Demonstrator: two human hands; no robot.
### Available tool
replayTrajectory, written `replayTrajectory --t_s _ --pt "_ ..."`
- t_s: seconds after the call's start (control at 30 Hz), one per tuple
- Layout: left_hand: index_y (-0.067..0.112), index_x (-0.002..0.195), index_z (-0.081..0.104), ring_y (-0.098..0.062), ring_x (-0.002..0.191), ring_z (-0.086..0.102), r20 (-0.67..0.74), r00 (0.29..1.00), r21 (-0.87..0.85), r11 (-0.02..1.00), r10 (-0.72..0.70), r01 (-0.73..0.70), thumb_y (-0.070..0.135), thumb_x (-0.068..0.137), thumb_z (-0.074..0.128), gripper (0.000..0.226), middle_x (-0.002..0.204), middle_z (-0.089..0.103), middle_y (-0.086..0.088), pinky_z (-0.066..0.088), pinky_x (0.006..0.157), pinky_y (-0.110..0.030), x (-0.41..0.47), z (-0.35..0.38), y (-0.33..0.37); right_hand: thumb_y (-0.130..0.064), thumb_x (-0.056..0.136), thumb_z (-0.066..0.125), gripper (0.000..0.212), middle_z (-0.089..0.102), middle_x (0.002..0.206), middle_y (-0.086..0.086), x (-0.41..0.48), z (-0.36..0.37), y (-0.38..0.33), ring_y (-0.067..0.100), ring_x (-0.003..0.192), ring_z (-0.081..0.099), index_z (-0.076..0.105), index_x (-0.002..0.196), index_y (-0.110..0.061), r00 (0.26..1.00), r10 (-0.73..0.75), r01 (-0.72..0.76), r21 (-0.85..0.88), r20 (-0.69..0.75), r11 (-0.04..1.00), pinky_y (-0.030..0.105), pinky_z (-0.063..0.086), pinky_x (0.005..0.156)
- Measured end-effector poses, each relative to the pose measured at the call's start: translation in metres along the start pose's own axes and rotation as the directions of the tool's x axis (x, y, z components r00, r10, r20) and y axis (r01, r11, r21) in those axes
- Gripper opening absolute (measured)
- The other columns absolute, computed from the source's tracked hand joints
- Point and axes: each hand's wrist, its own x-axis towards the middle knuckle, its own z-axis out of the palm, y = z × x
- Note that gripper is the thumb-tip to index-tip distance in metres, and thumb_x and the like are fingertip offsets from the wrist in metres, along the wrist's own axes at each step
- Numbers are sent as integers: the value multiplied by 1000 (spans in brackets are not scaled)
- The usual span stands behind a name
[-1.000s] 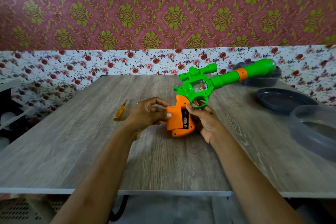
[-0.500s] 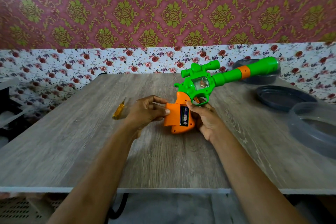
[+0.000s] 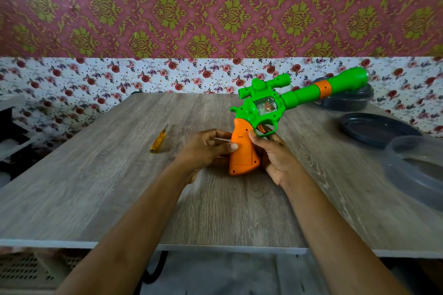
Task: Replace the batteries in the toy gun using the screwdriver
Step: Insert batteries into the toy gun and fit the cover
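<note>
one toy gun [image 3: 244,151], one screwdriver [image 3: 159,140], two hands [image 3: 208,149] [image 3: 276,158], two dark dishes [image 3: 346,101] [image 3: 375,128], one clear bowl [image 3: 418,171].

A dark dish [image 3: 376,128] and a clear tub [image 3: 407,179] rest on the wooden table [image 3: 96,187].

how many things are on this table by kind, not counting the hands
toy gun: 1
screwdriver: 1
dark round dishes: 2
clear round dish: 1
total: 5
</note>
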Motion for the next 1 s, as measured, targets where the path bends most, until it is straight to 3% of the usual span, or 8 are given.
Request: replayTrajectory --t_s 0.13,0.23,0.43,0.53,0.7,0.8,1.0 --pt "11 108 64 -18 91 67 16 1000 7 1000 -17 17 11 84 67 24 105 69 -12 59 77 -32 -1 3 -1 -10 85 57 16 66 97 0 -3 0 -2 17 93 60 61 97 -20 1000 26 -27 -51 -15 998 43 45 93" --pt "7 117 62 -22 98 66 19 1000 9 1000 -24 24 12 85 66 32 112 68 -14 58 82 -34 0 3 -3 -9 88 54 16 65 97 0 -6 1 -3 17 93 59 60 98 -20 999 43 -42 -73 0 996 41 45 93" --pt "8 114 62 -21 101 64 68 998 -16 1000 -16 17 10 87 62 27 113 67 -13 55 87 -34 -2 4 -3 -15 86 56 15 66 99 2 -7 1 -4 18 95 59 62 99 -18 997 76 -74 -85 23 994 44 42 99" --pt "9 108 62 -17 93 63 59 998 -41 999 -16 18 8 88 61 21 105 67 -8 54 81 -28 -2 3 -2 -21 73 64 29 68 99 2 -8 0 -6 16 93 62 62 102 -16 991 93 -81 -121 99 989 41 46 95" --pt "8 111 62 -11 82 62 25 1000 -36 999 -10 10 8 89 60 22 94 67 -3 53 67 -18 -2 2 0 -6 82 58 18 72 89 -5 -12 -1 -6 5 81 68 64 97 -15 984 70 -24 -270 163 963 22 54 80" --pt "4 115 61 -14 85 63 22 1000 -25 1000 -11 12 8 89 60 27 98 66 -8 53 70 -21 -2 4 0 -7 82 58 20 73 84 -7 -12 -1 -6 5 80 68 64 99 -15 988 54 -9 -299 141 954 23 53 81" --pt "10 106 64 -14 85 63 5 1000 -28 1000 -4 4 10 88 61 18 95 68 -5 54 72 -22 -2 5 -2 -8 85 57 16 66 104 10 -16 4 -8 16 89 64 64 95 -18 993 39 3 -353 111 935 33 49 92"
